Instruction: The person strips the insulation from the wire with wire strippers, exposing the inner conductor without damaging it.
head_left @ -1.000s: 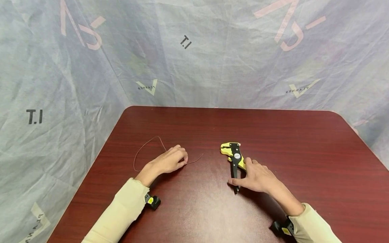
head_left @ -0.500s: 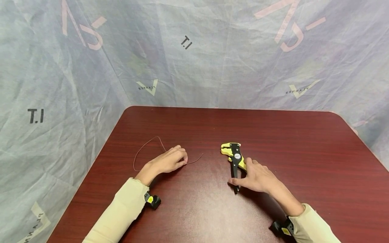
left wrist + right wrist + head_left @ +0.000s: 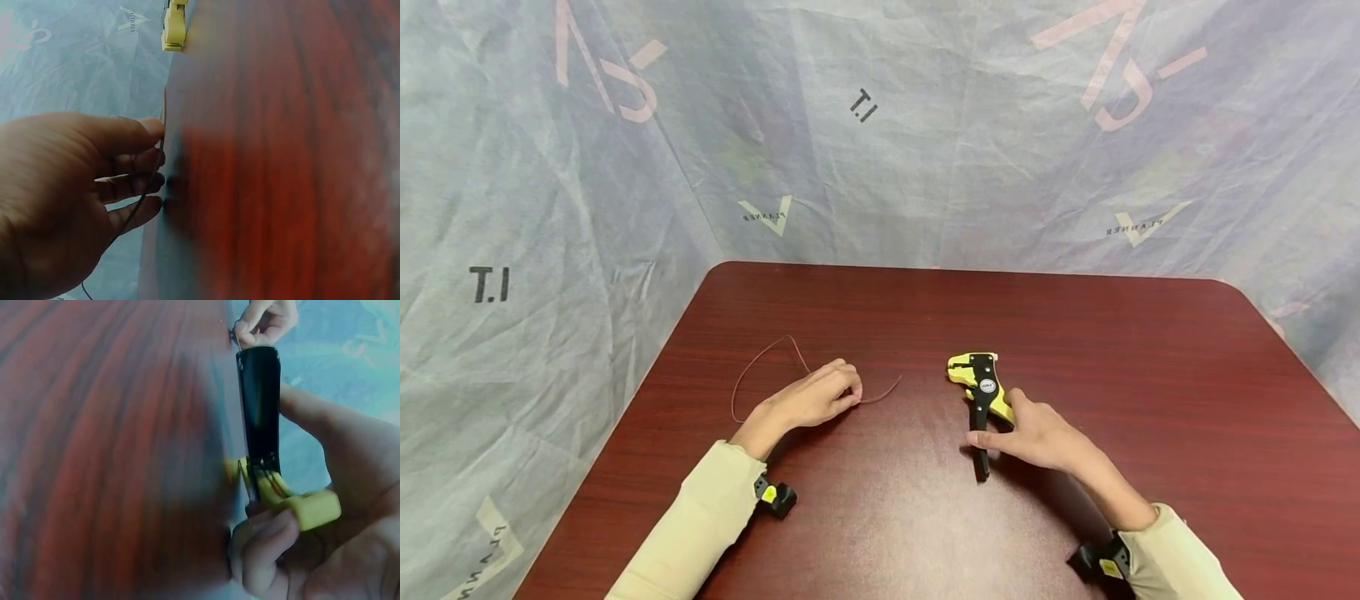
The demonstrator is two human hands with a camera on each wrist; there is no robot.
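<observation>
A thin reddish-brown wire (image 3: pixel 747 372) lies in a loop on the left part of the table. The left hand (image 3: pixel 812 397) pinches it near one end, and a short length sticks out past the fingertips. In the left wrist view the wire (image 3: pixel 145 192) runs along the fingers of the left hand (image 3: pixel 81 187). Right of centre is a yellow and black hand tool (image 3: pixel 983 400), its head pointing away. Around its handles curls the right hand (image 3: pixel 1037 432), thumb over the black handle; in the right wrist view fingers curl at the tool's yellow part (image 3: pixel 315 509).
The dark red wooden table (image 3: pixel 1075 333) has rounded far corners. Grey printed cloth (image 3: pixel 895 183) hangs behind it and at its sides. Small black devices (image 3: pixel 778 498) are strapped at both wrists, below cream sleeves (image 3: pixel 700 508).
The right hand's thumb has shifted slightly up along the black handle, and the tool has tilted a little. The left hand and the wire show hardly any movement.
</observation>
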